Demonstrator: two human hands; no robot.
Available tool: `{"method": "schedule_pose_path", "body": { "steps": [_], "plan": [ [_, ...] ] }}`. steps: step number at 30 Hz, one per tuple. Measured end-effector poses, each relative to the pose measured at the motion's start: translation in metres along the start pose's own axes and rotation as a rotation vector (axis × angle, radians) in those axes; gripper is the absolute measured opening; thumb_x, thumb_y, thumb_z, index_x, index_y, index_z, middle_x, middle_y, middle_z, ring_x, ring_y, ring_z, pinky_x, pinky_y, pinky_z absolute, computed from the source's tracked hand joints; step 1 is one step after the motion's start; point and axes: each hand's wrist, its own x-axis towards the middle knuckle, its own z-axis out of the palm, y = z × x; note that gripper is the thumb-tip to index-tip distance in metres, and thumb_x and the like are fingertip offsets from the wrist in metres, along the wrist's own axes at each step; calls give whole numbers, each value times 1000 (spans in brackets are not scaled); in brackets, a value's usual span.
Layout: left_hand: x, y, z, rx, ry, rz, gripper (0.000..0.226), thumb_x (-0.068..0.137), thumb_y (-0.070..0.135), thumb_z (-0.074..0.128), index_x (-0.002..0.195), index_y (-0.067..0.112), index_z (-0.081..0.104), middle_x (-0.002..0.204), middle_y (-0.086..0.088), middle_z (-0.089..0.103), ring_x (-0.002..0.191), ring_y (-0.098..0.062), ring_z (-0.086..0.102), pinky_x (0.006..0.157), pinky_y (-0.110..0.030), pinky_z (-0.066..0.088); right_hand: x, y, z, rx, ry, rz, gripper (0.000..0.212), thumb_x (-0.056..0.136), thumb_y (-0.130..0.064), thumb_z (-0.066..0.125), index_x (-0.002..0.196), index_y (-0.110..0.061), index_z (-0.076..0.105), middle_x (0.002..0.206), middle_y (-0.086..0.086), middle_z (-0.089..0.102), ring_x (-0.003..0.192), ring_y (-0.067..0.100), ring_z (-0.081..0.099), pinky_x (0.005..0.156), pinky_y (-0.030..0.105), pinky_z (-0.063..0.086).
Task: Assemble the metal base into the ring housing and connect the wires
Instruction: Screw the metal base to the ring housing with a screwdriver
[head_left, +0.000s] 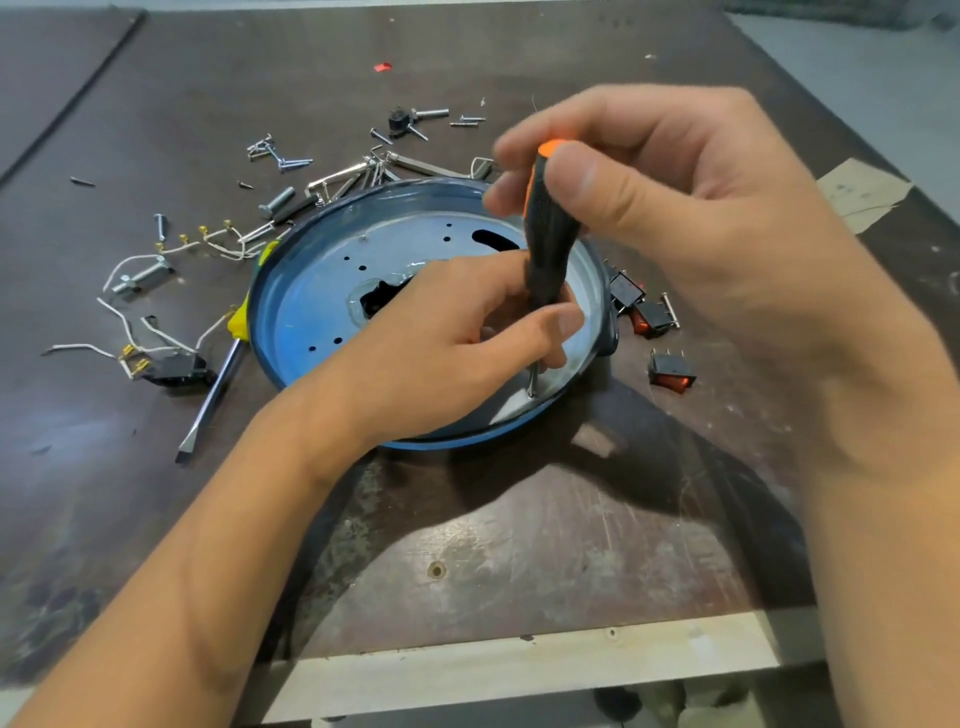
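The round metal base (332, 280), shiny with small holes and a dark cut-out in its middle, lies inside the blue ring housing (260, 291) on the dark table. A black and orange screwdriver (548, 234) stands almost upright, its tip on the base near the front right rim. My right hand (675, 208) grips the top of its handle. My left hand (467, 332) pinches the lower shaft and rests on the base. White wires with brass terminals (208, 244) lie left of the housing, some joined to a black switch (174, 369).
A yellow-handled flat screwdriver (218, 384) lies against the housing's left side. Screws, bolts and hex keys (332, 182) are scattered behind it. Red rocker switches (670, 371) sit to the right. The table's front edge (519, 665) runs pale and close.
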Motion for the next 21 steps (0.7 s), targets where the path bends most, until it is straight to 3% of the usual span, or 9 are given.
{"method": "schedule_pose_path", "body": {
  "steps": [3,6,8,10,13,15,21],
  "plan": [
    [0,0,0,-20,-4,-7,12,99,27,56,97,19,64,87,4,72,87,-10,70,78,-27,52,1,-2,-1,-42,7,-7,16,99,-9,59,107,3,63,97,24,69,87,20,70,80,37,57],
    [0,2,0,-31,-16,15,14,98,28,55,96,16,61,86,5,71,86,-11,70,79,-29,53,3,-1,3,-176,127,-15,37,83,-26,80,90,4,59,90,25,69,83,35,70,75,53,54],
    [0,2,0,-32,-24,21,15,99,28,54,96,16,61,87,5,70,86,-11,70,78,-29,52,4,-1,6,-188,164,-8,44,80,-31,83,88,3,57,84,20,68,80,32,68,72,49,53],
    [0,2,0,-38,-21,12,17,100,28,54,96,14,62,87,4,71,85,-11,70,77,-26,50,5,-1,7,-153,120,-9,35,86,-27,78,92,2,58,83,13,65,77,21,66,73,39,55],
    [1,1,0,-5,-8,11,19,101,30,53,94,15,64,85,4,71,81,-9,68,74,-22,47,3,0,5,-63,49,-33,23,99,-16,61,109,5,64,101,23,69,96,32,68,85,43,57],
    [1,1,0,-9,0,4,17,101,28,54,94,17,64,85,3,72,81,-10,69,73,-21,47,2,-1,3,-24,36,-40,21,102,-9,53,115,4,64,104,24,70,98,30,69,83,36,56],
    [0,1,0,-52,-7,-9,15,99,27,55,94,15,63,85,3,71,82,-10,69,74,-22,48,5,-2,6,-103,91,-38,23,92,-16,71,96,5,64,88,15,68,78,18,67,75,37,56]
  ]
}}
